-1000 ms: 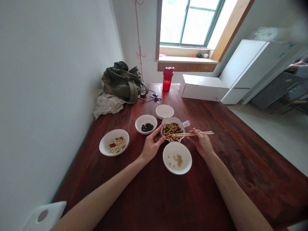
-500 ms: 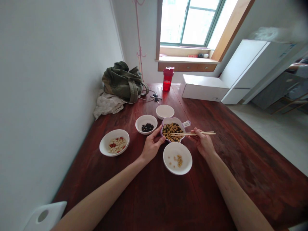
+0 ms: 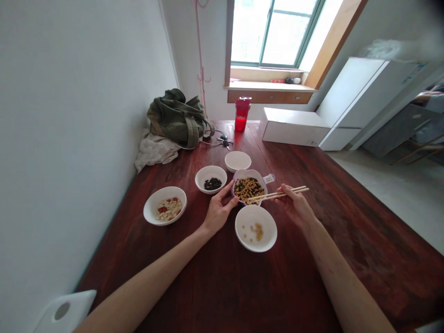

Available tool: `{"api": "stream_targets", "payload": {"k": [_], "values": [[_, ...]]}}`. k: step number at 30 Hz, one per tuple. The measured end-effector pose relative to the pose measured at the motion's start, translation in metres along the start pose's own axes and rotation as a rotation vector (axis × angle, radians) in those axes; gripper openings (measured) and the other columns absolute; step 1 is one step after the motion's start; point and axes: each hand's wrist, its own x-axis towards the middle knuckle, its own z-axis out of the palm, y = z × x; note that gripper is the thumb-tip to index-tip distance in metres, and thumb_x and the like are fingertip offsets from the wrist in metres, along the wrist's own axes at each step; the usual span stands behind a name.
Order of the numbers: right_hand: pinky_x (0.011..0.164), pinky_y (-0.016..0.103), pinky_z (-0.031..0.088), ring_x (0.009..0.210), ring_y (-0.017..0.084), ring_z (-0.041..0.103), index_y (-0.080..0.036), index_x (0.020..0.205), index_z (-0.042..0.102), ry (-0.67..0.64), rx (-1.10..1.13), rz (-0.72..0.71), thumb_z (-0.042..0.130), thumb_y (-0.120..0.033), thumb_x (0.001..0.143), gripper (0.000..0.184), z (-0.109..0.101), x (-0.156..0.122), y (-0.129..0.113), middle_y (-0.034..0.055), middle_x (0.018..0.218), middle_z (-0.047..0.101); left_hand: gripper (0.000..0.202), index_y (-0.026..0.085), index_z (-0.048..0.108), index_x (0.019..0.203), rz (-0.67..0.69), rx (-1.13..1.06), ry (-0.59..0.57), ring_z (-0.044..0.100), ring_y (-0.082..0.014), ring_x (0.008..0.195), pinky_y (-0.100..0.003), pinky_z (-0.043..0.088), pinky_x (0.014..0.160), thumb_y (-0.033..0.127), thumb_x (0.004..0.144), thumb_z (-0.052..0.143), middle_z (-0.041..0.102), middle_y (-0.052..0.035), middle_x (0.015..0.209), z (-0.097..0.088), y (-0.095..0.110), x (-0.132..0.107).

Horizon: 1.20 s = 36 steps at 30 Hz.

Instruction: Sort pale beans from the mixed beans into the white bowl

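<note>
Wooden chopsticks [image 3: 284, 193] sit narrow in right hand [image 3: 294, 206] fingers, tips over bean mix [image 3: 248, 190] in purple dish [image 3: 239, 174], mid-frame; left hand [image 3: 218, 210] lies open, touching dish rim. Picking seems in hand; next pinch needs tips closed, above white bowl [image 3: 249, 217]

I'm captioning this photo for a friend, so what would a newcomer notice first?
The eye lands first on the purple-rimmed, flower-shaped bowl of yellow beans mid-table, with chopsticks held over it in the right hand. The left hand touches its rim. Farther back, a red bottle and bright window stand out.
</note>
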Motion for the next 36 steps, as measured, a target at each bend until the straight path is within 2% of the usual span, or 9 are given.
{"api": "stream_targets", "payload": {"k": [4, 8, 11, 16, 19, 25, 31, 36], "values": [[0.058, 0.026, 0.066, 0.065, 0.02, 0.076, -0.018, 0.073, 0.074, -0.197, -0.167, 0.042, 0.09, -0.036, 0.071, 0.024, 0.003, -0.015, -0.015, 0.0036, 0.071, 0.076, 0.071, 0.023, 0.054, 0.149, -0.005, 0.0, 0.005, 0.067, -0.0315, 0.122, -0.049, 0.056, 0.107, 0.026, 0.082, 0.079, 0.054, -0.0106, 0.152, 0.0, -0.001, 0.0], [0.061, 0.029, 0.066, 0.071, 0.023, 0.077, -0.019, 0.074, 0.074, -0.241, -0.267, -0.033, 0.087, -0.038, 0.075, 0.024, 0.0, -0.02, -0.023, 0.0046, 0.07, 0.075, 0.071, 0.022, 0.054, 0.149, -0.012, 0.0, 0.002, 0.067, -0.0312, 0.122, -0.048, 0.056, 0.106, 0.026, 0.083, 0.079, 0.053, -0.0105, 0.153, -0.001, -0.002, 0.0], [0.06, 0.03, 0.066, 0.068, 0.021, 0.076, -0.019, 0.075, 0.074, -0.135, -0.232, -0.143, 0.085, -0.043, 0.076, 0.027, -0.009, -0.014, -0.027, 0.0043, 0.071, 0.075, 0.071, 0.021, 0.054, 0.149, -0.011, 0.002, 0.003, 0.067, -0.0311, 0.121, -0.048, 0.057, 0.105, 0.025, 0.083, 0.079, 0.053, -0.0112, 0.154, -0.001, -0.001, 0.0], [0.053, 0.029, 0.065, 0.059, 0.017, 0.071, -0.017, 0.072, 0.074, 0.177, -0.251, -0.33, 0.088, -0.046, 0.071, 0.032, -0.027, 0.001, -0.031, 0.0032, 0.07, 0.074, 0.07, 0.021, 0.054, 0.149, -0.013, 0.01, 0.014, 0.067, -0.0304, 0.121, -0.046, 0.058, 0.104, 0.025, 0.083, 0.078, 0.053, -0.0109, 0.153, 0.001, 0.001, 0.0], [0.055, 0.029, 0.066, 0.061, 0.018, 0.072, -0.017, 0.072, 0.075, 0.233, -0.34, -0.371, 0.087, -0.048, 0.072, 0.034, -0.033, 0.004, -0.033, 0.0046, 0.07, 0.074, 0.072, 0.021, 0.053, 0.149, -0.019, 0.01, 0.015, 0.068, -0.0298, 0.118, -0.047, 0.058, 0.103, 0.026, 0.083, 0.079, 0.056, -0.0109, 0.151, 0.002, 0.003, -0.001], [0.054, 0.028, 0.066, 0.061, 0.018, 0.072, -0.016, 0.074, 0.077, 0.221, -0.417, -0.313, 0.085, -0.047, 0.073, 0.032, -0.028, 0.006, -0.02, 0.0049, 0.069, 0.075, 0.073, 0.021, 0.052, 0.15, -0.025, 0.013, 0.014, 0.069, -0.0287, 0.115, -0.045, 0.06, 0.101, 0.025, 0.083, 0.078, 0.055, -0.0105, 0.152, 0.002, 0.003, -0.001], [0.06, 0.031, 0.068, 0.062, 0.018, 0.073, -0.017, 0.07, 0.074, 0.208, -0.153, -0.192, 0.089, -0.039, 0.069, 0.027, -0.021, 0.015, 0.008, 0.0038, 0.072, 0.076, 0.071, 0.022, 0.053, 0.15, -0.016, 0.015, 0.011, 0.068, -0.0297, 0.118, -0.044, 0.061, 0.099, 0.026, 0.083, 0.078, 0.057, -0.0107, 0.15, 0.002, 0.003, -0.001], [0.059, 0.03, 0.068, 0.06, 0.017, 0.073, -0.016, 0.071, 0.073, 0.198, -0.021, -0.092, 0.088, -0.029, 0.07, 0.02, -0.021, 0.016, 0.013, 0.0023, 0.07, 0.075, 0.071, 0.021, 0.053, 0.149, -0.018, 0.013, 0.017, 0.069, -0.0289, 0.116, -0.044, 0.06, 0.1, 0.025, 0.083, 0.078, 0.057, -0.0108, 0.15, 0.002, 0.003, -0.001]]}}
